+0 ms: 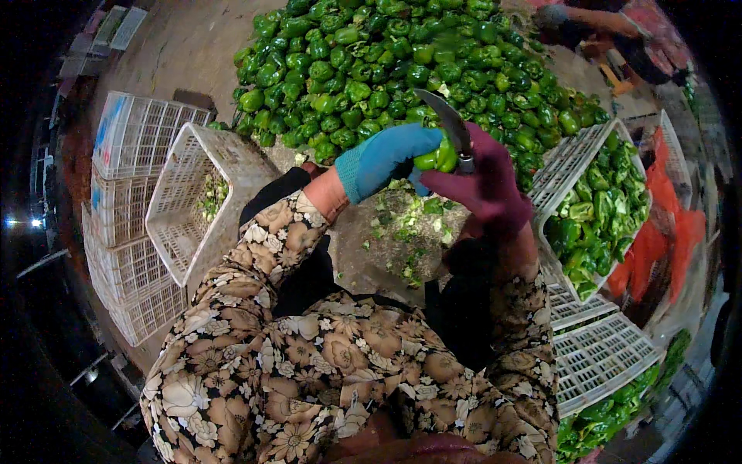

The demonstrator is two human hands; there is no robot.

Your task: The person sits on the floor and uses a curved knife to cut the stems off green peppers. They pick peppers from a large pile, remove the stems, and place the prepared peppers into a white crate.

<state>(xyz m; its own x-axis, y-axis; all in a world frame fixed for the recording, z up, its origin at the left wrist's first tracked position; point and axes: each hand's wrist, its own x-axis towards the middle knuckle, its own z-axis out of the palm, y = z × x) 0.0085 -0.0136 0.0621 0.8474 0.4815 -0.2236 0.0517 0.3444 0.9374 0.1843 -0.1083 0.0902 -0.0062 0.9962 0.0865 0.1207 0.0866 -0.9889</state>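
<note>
My left hand, in a blue glove, holds a green bell pepper. My right hand, in a dark red glove, grips a knife with a curved blade; the blade points up and left, just beside the pepper. Part of the pepper and the knife's handle are hidden by the fingers. Beyond both hands spreads a large heap of green bell peppers on the floor. Pale and green pepper scraps lie on the ground below my hands.
At left, a tilted white plastic crate holds some scraps, beside stacked crates. A crate of cut peppers stands at right, near another crate and red mesh bags. Another person's arm shows at upper right.
</note>
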